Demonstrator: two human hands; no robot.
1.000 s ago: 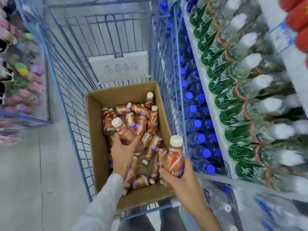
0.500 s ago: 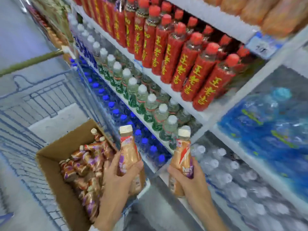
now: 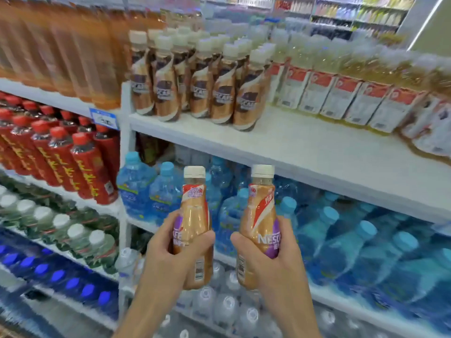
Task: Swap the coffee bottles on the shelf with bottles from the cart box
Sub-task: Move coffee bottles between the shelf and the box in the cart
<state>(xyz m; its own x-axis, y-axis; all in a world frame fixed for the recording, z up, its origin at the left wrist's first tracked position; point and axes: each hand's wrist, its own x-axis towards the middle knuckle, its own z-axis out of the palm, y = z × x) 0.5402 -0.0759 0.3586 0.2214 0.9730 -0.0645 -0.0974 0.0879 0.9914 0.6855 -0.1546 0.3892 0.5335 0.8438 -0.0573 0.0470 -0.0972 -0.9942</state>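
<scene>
Both of our hands are full. Our left hand point(image 3: 175, 250) wraps the waist of the left bottle point(image 3: 195, 215), thumb across the front and fingers curled behind. Our right hand point(image 3: 266, 254) grips the right bottle point(image 3: 262, 215) the same way, over the purple band of its label. Each bottle is smooth, glossy plastic in a tan-gold sleeve that narrows to a slim neck, with a red-and-white flash at the shoulder and a ribbed cream screw cap. We hold them upright, side by side, near each other but apart, below the front edge of the white shelf point(image 3: 305, 147), with both forearms reaching up from the bottom of the view. At the shelf's left end, well above our hands, the shelf coffee bottles point(image 3: 195, 89) stand in a tight upright cluster. They have the same curved shape but darker brown-and-gold sleeves. Behind our two bottles, one level down, sit clear blue water bottles point(image 3: 341, 240) with pale blue caps.
</scene>
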